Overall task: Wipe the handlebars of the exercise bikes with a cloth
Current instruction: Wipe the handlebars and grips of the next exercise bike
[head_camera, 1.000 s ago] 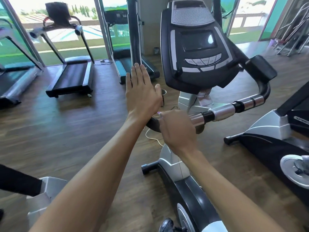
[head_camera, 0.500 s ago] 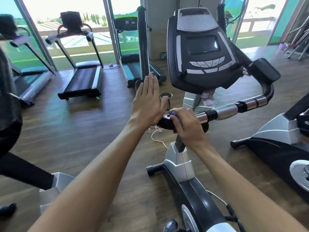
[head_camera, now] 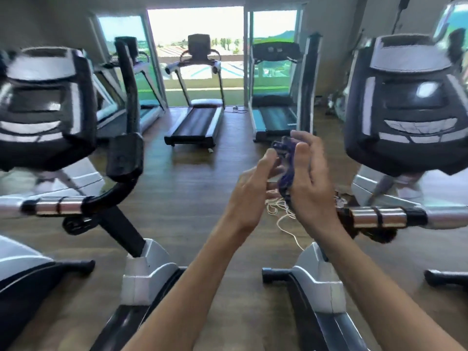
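- Both forearms reach forward between two blurred exercise bikes.
- The left hand [head_camera: 255, 183] and the right hand [head_camera: 310, 178] face each other, fingers curled, pinching a crumpled purple cloth [head_camera: 286, 168] between them.
- The right bike's chrome-banded handlebar [head_camera: 379, 217] lies beside the right wrist.

An open lane of wooden floor [head_camera: 195, 188] runs between the left bike's handlebar [head_camera: 76, 205] and the right bike's handlebar [head_camera: 395, 217], ending at treadmills [head_camera: 195, 125].
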